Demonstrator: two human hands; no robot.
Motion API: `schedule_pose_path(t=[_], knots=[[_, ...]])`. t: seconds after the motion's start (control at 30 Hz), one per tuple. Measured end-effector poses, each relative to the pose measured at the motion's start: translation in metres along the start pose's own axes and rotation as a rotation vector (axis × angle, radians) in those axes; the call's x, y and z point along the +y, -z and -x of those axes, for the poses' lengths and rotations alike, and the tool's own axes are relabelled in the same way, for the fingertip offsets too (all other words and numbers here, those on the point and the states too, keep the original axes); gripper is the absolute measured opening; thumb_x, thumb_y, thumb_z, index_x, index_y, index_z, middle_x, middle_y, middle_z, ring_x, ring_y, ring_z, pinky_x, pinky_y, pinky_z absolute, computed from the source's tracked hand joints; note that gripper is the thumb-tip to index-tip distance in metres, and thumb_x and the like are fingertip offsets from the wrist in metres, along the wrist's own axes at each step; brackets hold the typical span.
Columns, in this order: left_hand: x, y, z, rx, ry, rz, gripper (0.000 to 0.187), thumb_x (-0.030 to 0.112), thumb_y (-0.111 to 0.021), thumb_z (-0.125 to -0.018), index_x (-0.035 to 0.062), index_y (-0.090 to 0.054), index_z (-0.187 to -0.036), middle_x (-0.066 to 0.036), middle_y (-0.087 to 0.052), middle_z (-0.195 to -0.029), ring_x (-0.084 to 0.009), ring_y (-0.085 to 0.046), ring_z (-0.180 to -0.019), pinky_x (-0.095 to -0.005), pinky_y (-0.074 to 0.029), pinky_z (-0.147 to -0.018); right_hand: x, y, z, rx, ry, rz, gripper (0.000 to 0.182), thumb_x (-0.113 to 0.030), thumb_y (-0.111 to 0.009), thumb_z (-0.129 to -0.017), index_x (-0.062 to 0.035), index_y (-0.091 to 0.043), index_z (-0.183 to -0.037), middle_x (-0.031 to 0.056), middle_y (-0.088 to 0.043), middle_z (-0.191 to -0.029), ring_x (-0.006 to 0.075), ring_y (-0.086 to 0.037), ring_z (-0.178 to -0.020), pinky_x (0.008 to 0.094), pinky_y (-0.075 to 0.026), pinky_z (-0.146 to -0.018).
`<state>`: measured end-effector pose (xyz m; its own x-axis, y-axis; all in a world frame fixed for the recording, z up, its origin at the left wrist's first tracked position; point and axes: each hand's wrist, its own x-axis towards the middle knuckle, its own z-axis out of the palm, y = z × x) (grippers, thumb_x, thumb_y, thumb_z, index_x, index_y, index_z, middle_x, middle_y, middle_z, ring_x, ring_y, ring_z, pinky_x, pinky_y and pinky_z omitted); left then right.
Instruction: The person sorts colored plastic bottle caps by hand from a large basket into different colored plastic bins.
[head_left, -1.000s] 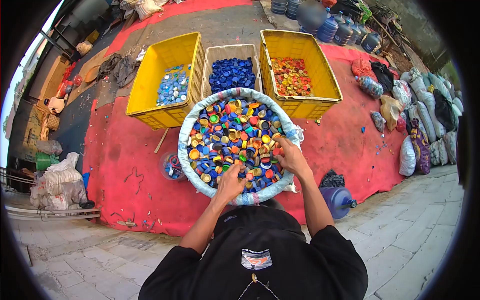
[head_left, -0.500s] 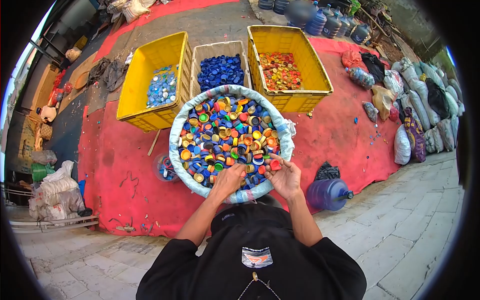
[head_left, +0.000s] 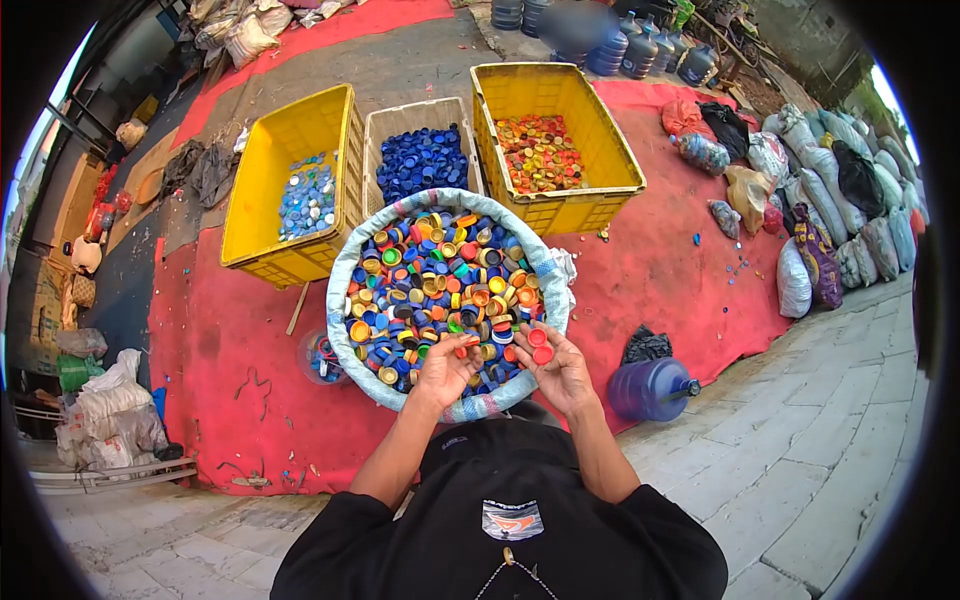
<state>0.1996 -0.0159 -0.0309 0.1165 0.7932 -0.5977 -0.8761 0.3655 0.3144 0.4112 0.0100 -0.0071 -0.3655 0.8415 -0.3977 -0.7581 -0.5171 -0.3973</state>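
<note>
In front of me stands a round container with a pale blue woven-plastic rim [head_left: 344,330], full of mixed bottle caps [head_left: 430,270]. Over its near side, my right hand [head_left: 566,378] is turned palm up and holds red bottle caps [head_left: 540,346] at its fingers. My left hand [head_left: 443,374], just to the left, pinches an orange-red bottle cap [head_left: 468,346] between thumb and fingers. Behind the container are a yellow crate [head_left: 262,190] with light blue and white caps, a whitish crate [head_left: 374,130] with dark blue caps, and another yellow crate [head_left: 600,125] with orange, red and yellow caps.
Red matting [head_left: 250,370] covers the ground, with pale paving [head_left: 780,470] nearest me. A blue water jug [head_left: 650,390] lies to my right beside a black bag [head_left: 648,344]. Filled sacks [head_left: 820,190] are piled at far right. A clear tub [head_left: 322,356] stands left of the container.
My left hand has drawn back from the caps and turned, showing the orange-red cap. More red caps show in my right hand. The view has shifted slightly.
</note>
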Motion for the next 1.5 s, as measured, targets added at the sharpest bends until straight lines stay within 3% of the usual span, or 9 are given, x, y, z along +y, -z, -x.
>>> schedule_pose_path(t=[0.57,0.63,0.67,0.77,0.9,1.1,1.2,1.4,1.5], knots=[[-0.001,-0.080,-0.122,-0.253,0.254,-0.031,0.026,0.017,-0.048,-0.095,-0.0056,-0.055,-0.105,-0.016,-0.062,-0.102,-0.0263,-0.061,-0.094,-0.0383,-0.053,-0.084,-0.054,-0.008,-0.045,0.116,0.089,0.182,0.052,0.018,-0.036,-0.075,0.0091,-0.043,-0.126,0.0224,-0.052,-0.122,0.0331,-0.056,-0.116,0.0418,-0.048,-0.101],[0.024,-0.153,-0.151,-0.237,0.062,-0.084,0.030,0.018,-0.049,-0.094,-0.0077,-0.051,-0.108,-0.018,-0.060,-0.103,-0.0273,-0.060,-0.093,-0.0378,-0.051,-0.084,-0.096,-0.039,-0.094,0.029,0.236,0.215,0.049,0.018,-0.036,-0.075,0.0125,-0.041,-0.124,0.0249,-0.050,-0.123,0.0361,-0.053,-0.120,0.0445,-0.044,-0.106],[0.039,-0.191,-0.162,-0.221,0.007,-0.073,0.049,0.023,-0.053,-0.092,-0.0117,-0.041,-0.124,-0.024,-0.053,-0.119,-0.0309,-0.055,-0.109,-0.0383,-0.048,-0.094,-0.118,-0.052,-0.119,-0.049,0.284,0.159,0.044,0.017,-0.037,-0.080,0.0138,-0.040,-0.123,0.0280,-0.047,-0.127,0.0382,-0.050,-0.123,0.0445,-0.044,-0.107],[0.086,-0.250,-0.168,-0.280,-0.077,0.050,0.107,0.040,-0.063,-0.084,-0.0056,0.009,-0.148,-0.032,-0.003,-0.153,-0.0423,-0.002,-0.145,-0.0478,-0.003,-0.118,-0.165,-0.071,-0.167,0.027,0.375,0.254,0.045,0.012,-0.041,-0.087,0.0154,-0.027,-0.129,0.0343,-0.034,-0.137,0.0414,-0.046,-0.126,0.0454,-0.044,-0.107],[0.113,-0.217,-0.146,-0.264,-0.268,-0.194,0.112,0.046,-0.065,-0.083,-0.0010,0.013,-0.149,-0.030,0.008,-0.155,-0.0400,0.004,-0.146,-0.0461,0.003,-0.117,-0.163,-0.057,-0.169,0.134,0.419,0.248,0.051,0.010,-0.042,-0.087,0.0138,-0.023,-0.134,0.0346,-0.033,-0.138,0.0404,-0.047,-0.125,0.0438,-0.046,-0.104],[0.130,-0.065,-0.084,-0.195,-0.355,-0.007,0.045,0.035,-0.056,-0.093,-0.0010,-0.053,-0.120,-0.019,-0.056,-0.119,-0.0300,-0.054,-0.112,-0.0445,-0.042,-0.102,-0.090,0.007,-0.121,0.256,0.367,0.517,0.052,0.001,-0.051,-0.087,0.0060,-0.034,-0.136,0.0251,-0.048,-0.130,0.0268,-0.056,-0.109,0.0354,-0.051,-0.086],[0.116,-0.008,-0.031,-0.036,-0.466,0.009,0.030,0.031,-0.056,-0.094,0.0031,-0.059,-0.104,-0.010,-0.063,-0.104,-0.0227,-0.060,-0.095,-0.0395,-0.049,-0.089,-0.048,0.014,-0.092,0.377,0.468,0.901,0.042,-0.002,-0.054,-0.087,0.0024,-0.047,-0.128,0.0170,-0.059,-0.117,0.0181,-0.059,-0.096,0.0310,-0.051,-0.080],[0.068,0.050,0.032,0.271,-0.569,-0.020,0.033,0.028,-0.057,-0.095,0.0093,-0.052,-0.069,-0.005,-0.060,-0.078,-0.0145,-0.055,-0.067,-0.0305,-0.048,-0.065,0.017,-0.001,-0.066,0.165,0.718,1.505,0.027,0.001,-0.061,-0.081,0.0020,-0.059,-0.108,0.0157,-0.064,-0.092,0.0249,-0.063,-0.078,0.0363,-0.051,-0.072],[0.047,0.061,0.048,0.300,-0.585,-0.116,0.033,0.029,-0.058,-0.096,0.0086,-0.054,-0.071,-0.003,-0.057,-0.074,-0.0118,-0.052,-0.061,-0.0284,-0.045,-0.058,0.035,-0.012,-0.066,-0.003,0.697,1.611,0.027,0.001,-0.061,-0.079,0.0019,-0.060,-0.105,0.0147,-0.064,-0.087,0.0268,-0.063,-0.077,0.0374,-0.051,-0.072]])
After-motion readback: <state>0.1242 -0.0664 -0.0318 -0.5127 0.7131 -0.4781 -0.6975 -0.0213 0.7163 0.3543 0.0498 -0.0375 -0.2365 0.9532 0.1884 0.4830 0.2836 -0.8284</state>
